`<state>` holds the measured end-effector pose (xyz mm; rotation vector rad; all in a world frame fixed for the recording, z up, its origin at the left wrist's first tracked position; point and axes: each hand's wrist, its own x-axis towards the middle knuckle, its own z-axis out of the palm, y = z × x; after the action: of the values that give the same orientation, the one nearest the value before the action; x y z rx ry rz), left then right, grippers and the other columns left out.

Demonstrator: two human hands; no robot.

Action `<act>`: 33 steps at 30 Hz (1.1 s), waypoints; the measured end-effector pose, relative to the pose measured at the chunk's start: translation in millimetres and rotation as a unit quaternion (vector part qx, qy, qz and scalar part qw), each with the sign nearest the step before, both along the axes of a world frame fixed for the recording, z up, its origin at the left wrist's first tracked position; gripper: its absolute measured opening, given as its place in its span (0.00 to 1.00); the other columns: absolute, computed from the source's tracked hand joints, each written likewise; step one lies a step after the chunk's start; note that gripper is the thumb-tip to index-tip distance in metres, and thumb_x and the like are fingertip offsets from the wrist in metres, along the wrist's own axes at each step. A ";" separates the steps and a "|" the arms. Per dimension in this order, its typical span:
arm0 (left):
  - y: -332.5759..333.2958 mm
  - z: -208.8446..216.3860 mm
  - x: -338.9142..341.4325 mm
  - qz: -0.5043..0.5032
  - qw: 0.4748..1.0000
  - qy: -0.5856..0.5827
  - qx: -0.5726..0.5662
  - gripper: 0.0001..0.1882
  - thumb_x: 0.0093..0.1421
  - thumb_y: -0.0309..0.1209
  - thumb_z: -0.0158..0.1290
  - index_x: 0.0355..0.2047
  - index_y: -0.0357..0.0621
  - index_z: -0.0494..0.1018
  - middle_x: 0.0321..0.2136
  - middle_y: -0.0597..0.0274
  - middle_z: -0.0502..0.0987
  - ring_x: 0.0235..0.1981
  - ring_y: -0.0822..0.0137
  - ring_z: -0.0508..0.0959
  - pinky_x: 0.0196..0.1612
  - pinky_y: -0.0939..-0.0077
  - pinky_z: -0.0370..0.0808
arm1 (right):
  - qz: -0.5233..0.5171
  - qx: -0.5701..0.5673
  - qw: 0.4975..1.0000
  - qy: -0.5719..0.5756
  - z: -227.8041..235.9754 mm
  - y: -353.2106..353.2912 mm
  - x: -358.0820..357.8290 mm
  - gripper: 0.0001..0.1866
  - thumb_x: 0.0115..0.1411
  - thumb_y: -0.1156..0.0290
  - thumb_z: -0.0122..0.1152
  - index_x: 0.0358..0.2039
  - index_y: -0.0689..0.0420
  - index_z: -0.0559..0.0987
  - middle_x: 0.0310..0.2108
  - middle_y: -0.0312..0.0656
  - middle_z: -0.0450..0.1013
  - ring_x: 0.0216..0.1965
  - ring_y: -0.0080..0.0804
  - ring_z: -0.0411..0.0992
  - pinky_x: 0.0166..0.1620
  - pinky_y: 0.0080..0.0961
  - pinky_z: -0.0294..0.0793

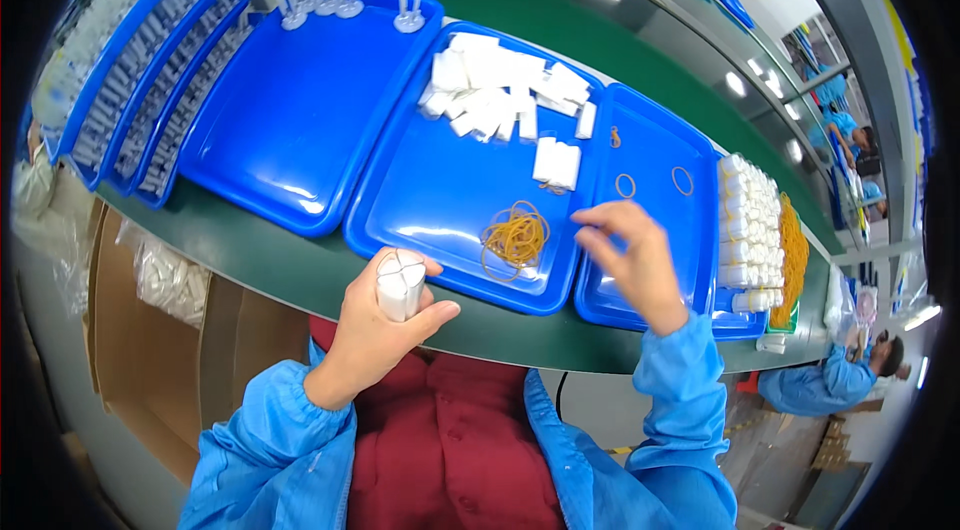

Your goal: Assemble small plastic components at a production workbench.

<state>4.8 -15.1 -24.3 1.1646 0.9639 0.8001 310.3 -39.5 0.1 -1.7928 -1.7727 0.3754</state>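
Note:
My left hand (365,335) is closed round a bundle of white wedge-shaped pieces (401,288), held upright just off the table's near edge. Their ends meet in a round top with thin dividing lines. My right hand (632,255), slightly blurred, hovers over the border between two blue trays, its thumb and forefinger apart and nothing visible between them. Nearest to it on the left is a heap of yellow-brown rubber bands (516,238) in the middle blue tray (405,200). Behind the heap lie a small group of white pieces (556,166) and a larger loose pile (490,80).
The right blue tray (650,145) holds a few loose rubber bands. Beyond it are stacked white bundles (748,220) and a mass of rubber bands (793,250). The left tray (290,120) has clear stemmed parts (345,2); racked trays (150,80) and a cardboard box (150,350) stand left.

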 end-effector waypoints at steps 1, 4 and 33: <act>1.7 1.5 1.3 -0.009 1.000 0.005 -0.012 0.15 0.56 0.21 0.66 0.41 0.41 0.72 0.21 0.69 0.73 0.19 0.81 0.70 0.21 0.83 0.66 | -0.033 0.002 0.998 0.048 -5.3 3.8 20.8 0.11 0.56 0.75 0.71 0.41 0.57 0.85 0.39 0.43 0.78 0.36 0.34 0.76 0.41 0.32 0.76; 2.5 9.0 2.4 -0.042 0.997 0.027 -0.051 0.11 0.57 0.23 0.66 0.37 0.41 0.73 0.21 0.68 0.75 0.19 0.81 0.72 0.21 0.84 0.67 | -0.131 0.018 0.991 -0.025 -19.2 23.1 78.1 0.12 0.58 0.75 0.69 0.44 0.60 0.83 0.40 0.45 0.78 0.34 0.33 0.77 0.39 0.29 0.77; 6.4 25.4 23.2 -0.273 0.944 -0.127 -0.131 0.11 0.59 0.26 0.64 0.37 0.38 0.73 0.28 0.62 0.79 0.31 0.70 0.83 0.35 0.72 0.79 | 0.163 0.171 0.939 0.250 -3.9 -16.6 -94.6 0.43 0.49 0.67 0.81 0.62 0.64 0.67 0.54 0.52 0.77 0.55 0.45 0.77 0.60 0.41 0.74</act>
<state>28.1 -8.7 1.1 0.9958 0.4749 0.3459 215.8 -56.1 -3.8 -1.0433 -1.6343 0.5592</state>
